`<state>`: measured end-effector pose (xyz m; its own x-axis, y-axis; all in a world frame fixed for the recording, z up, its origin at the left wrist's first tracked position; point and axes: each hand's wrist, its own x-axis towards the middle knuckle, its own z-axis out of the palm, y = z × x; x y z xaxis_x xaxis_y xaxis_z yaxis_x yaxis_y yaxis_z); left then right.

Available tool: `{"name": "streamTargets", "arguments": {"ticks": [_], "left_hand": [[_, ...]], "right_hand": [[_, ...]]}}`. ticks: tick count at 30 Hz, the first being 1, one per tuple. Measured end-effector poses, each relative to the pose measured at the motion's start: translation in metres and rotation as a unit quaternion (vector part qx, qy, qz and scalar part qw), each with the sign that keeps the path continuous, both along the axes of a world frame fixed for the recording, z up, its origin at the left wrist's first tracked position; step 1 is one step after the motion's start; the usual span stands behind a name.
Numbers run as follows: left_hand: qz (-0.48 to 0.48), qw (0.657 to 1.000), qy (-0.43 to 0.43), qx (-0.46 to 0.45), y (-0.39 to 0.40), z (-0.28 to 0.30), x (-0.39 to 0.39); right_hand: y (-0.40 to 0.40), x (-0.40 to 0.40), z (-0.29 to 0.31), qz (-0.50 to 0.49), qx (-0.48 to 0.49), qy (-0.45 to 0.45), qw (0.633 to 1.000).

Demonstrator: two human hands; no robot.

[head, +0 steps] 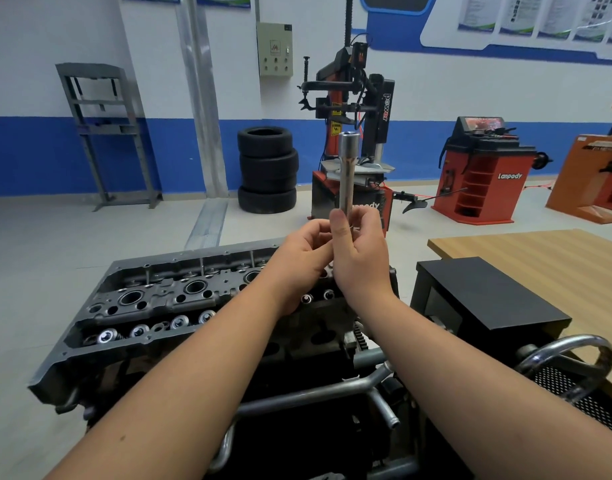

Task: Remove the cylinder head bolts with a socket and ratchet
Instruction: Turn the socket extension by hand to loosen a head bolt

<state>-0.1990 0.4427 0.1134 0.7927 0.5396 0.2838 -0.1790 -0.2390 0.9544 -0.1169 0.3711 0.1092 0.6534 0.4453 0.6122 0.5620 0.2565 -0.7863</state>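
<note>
— Two hands, what do they hold?
— Over the dark grey metal cylinder head (166, 306), the left hand (303, 258) curls its fingers at the base of the long chrome socket tool (347, 174); the right hand (361, 261) grips it upright.
— Further right?
— A black box (488, 299) at the wooden table's (557, 265) near edge.

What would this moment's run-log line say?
hands: right hand and left hand hold long socket upright | cylinder head: untouched

the wooden counter (557, 268) stands at right, with a black box (488, 299) resting on it. stacked tyres (267, 169) sit on the grey floor (38, 271).
</note>
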Motion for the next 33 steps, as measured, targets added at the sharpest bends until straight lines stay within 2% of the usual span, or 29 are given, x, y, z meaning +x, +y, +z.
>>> {"name": "streamTargets", "arguments": {"ticks": [6, 15, 25, 33], "left_hand": [[0.006, 1.000, 0.002, -0.013, -0.0047, 0.0038, -0.0002], [-0.005, 1.000, 0.000, -0.006, -0.0022, 0.0010, 0.0002], [-0.015, 1.000, 0.001, -0.008, -0.0040, 0.0021, -0.0011], [-0.014, 1.000, 0.009, -0.019, -0.0051, 0.0037, -0.0010]], "right_hand": [[0.0023, 0.0037, -0.0006, -0.019, 0.001, -0.008, 1.000], [-0.0022, -0.0016, 0.0027, 0.009, 0.028, -0.002, 1.000], [0.0005, 0.0005, 0.0009, 0.014, 0.013, -0.003, 1.000], [0.0015, 0.0018, 0.0003, -0.009, 0.022, -0.023, 0.999]]}}
